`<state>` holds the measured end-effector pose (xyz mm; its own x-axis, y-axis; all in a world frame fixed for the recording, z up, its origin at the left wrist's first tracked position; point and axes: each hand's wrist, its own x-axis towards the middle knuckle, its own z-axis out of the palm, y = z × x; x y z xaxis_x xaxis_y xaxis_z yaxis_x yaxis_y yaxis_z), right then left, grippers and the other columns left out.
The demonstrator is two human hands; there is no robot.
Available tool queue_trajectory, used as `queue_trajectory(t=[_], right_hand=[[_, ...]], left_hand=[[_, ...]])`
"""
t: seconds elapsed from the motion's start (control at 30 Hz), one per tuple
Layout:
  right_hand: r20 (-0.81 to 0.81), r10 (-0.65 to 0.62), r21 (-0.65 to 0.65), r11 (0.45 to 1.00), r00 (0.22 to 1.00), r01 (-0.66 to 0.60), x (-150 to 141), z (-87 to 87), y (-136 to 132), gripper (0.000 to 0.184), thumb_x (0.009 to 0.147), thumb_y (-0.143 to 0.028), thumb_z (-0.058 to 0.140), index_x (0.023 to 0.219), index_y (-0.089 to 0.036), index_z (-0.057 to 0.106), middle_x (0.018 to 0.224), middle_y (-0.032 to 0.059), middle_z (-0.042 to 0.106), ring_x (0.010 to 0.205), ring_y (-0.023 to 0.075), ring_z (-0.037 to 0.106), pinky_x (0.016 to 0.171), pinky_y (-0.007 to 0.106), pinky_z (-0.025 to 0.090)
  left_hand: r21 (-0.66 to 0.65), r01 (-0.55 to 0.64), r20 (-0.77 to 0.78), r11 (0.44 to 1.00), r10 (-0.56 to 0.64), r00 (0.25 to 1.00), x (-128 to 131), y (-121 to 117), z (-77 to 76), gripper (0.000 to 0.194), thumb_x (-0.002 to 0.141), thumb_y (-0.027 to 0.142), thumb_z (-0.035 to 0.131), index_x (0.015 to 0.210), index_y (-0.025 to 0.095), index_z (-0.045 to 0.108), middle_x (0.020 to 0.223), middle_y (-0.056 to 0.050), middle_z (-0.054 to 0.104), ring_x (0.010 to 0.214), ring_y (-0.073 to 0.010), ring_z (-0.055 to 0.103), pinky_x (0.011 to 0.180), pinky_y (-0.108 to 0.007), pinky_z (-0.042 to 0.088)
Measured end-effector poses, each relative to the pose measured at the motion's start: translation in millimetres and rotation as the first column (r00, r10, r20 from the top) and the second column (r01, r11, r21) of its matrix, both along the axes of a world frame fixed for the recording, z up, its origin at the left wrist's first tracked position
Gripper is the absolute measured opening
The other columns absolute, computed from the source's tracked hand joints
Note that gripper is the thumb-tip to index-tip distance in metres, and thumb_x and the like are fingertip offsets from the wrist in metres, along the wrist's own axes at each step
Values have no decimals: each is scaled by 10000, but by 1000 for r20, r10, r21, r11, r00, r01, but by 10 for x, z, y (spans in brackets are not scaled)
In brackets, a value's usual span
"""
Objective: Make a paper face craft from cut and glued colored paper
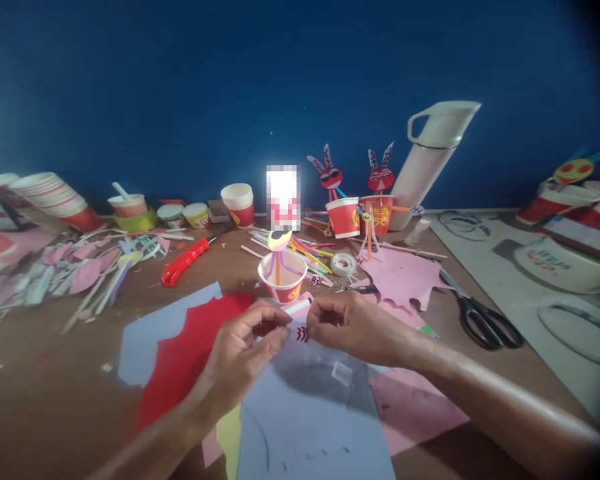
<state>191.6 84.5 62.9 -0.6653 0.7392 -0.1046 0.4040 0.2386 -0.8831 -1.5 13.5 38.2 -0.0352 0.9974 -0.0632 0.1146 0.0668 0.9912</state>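
Note:
My left hand [250, 343] is pinched, thumb and index finger close together; what lies between them, if anything, is too small to make out. My right hand [345, 327] has its fingertips closed at the edge of a small paper cutout with black curved marks [303, 333]. Just beyond the fingers is a white stick-like piece [299, 307]. Under both hands lies a pale blue-grey sheet [310, 427]. Directly ahead, a paper cup [285, 288] holds a figure with a yellow head [279, 241] and purple pipe-cleaner-like arms.
Red paper [180, 360] and a red cutter [186, 261] lie left. Black-handled scissors [487, 323], pink paper [403, 273] and a tape roll [343, 265] lie right. Behind stand red-headed cup figures [380, 179], a tilted white flask [430, 160] and stacked cups [55, 200].

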Motion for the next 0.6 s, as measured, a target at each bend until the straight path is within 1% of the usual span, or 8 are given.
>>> queue_trajectory(t=[0.07,0.13,0.23,0.37,0.43,0.53,0.57,0.6], right_hand=[[26,4,-6,1000,1000,-4,-11,-14,2,116,753,-131,550,667,-187,603,610,-56,562,551,83,480,491,200,352],[49,6,-12,1000,999,-5,-16,-21,-4,118,756,-138,550,674,-190,616,624,-55,574,563,85,490,508,204,365],[72,10,-12,1000,997,-9,-28,-24,-27,118,757,-144,553,683,-192,632,637,-52,590,577,90,500,520,210,371],[70,18,-1,1000,997,-18,-57,-37,-52,106,747,-125,574,690,-183,643,611,-56,587,562,84,499,513,203,362],[64,22,11,1000,998,-22,-67,-45,-52,118,755,-111,576,702,-181,656,618,-54,595,565,80,509,522,197,369],[57,10,31,999,998,-11,-49,-37,-43,85,810,-179,620,829,-202,700,668,-51,618,603,83,544,549,190,395],[64,-4,48,999,998,1,-30,-29,-42,96,826,-227,644,896,-214,707,689,-48,629,618,89,560,561,192,407],[85,-17,72,997,996,11,-3,-19,-44,141,833,-277,665,956,-223,707,713,-42,644,634,98,579,576,199,422]], left_hand=[[15,54,-24,998,-54,998,-20,17,-39,96,817,324,701,883,255,698,896,19,611,769,-104,542,680,-203,413],[1,86,-42,996,-85,995,-26,30,-68,127,811,342,703,896,247,691,876,13,611,774,-117,542,707,-227,418],[-10,96,-58,995,-96,994,-8,49,-73,123,792,321,705,870,228,685,831,10,611,734,-122,532,686,-241,414],[4,104,-93,995,-103,990,12,66,-69,57,770,257,687,756,205,667,791,14,581,688,-116,514,645,-236,398],[20,123,-104,992,-120,987,-1,67,-90,74,782,239,663,719,200,655,771,16,557,681,-115,504,632,-228,390],[28,109,-87,994,-106,991,-39,56,-145,138,814,286,649,707,202,629,742,26,508,648,-104,473,589,-203,378],[16,71,-66,997,-70,995,-50,52,-162,167,811,314,657,695,200,617,736,28,496,636,-101,465,567,-192,372],[-20,73,-52,997,-74,996,-58,48,-178,196,800,360,671,698,200,625,736,25,493,610,-98,454,527,-184,361]])
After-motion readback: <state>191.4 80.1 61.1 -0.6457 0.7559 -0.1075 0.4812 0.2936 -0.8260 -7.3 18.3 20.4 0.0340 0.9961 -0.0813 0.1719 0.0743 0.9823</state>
